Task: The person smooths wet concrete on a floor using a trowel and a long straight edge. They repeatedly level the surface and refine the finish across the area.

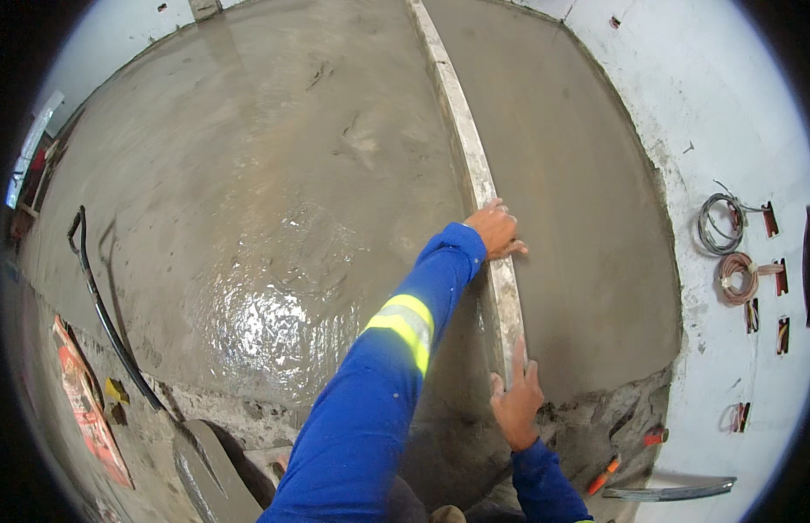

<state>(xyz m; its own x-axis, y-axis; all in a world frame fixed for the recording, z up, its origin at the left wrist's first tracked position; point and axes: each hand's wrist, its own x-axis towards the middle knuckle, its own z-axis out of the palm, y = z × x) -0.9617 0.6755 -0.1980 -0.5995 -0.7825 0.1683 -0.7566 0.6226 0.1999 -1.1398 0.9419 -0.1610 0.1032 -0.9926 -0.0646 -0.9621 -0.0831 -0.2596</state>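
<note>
A long, pale screed straightedge (pixel 470 139) lies across a wet, grey layer of mortar (pixel 274 157), running from near my body to the far side. My left hand (pixel 496 231) is closed over it partway along, the arm reaching up from the lower left. Closer to me, my right hand (pixel 517 405) holds the near end, its thumb on the left side and its fingers stretched along the right and top. Mortar to the left is rougher, with a shiny wet patch; to the right of the straightedge it looks smoother.
A shovel (pixel 191 458) with a black handle lies at lower left beside a red-and-white bag (pixel 91 401). On the right, coiled cables (pixel 741 279) hang from the white wall (pixel 710 105). An orange-handled tool (pixel 604 475) and a curved metal strip (pixel 671 491) lie at lower right.
</note>
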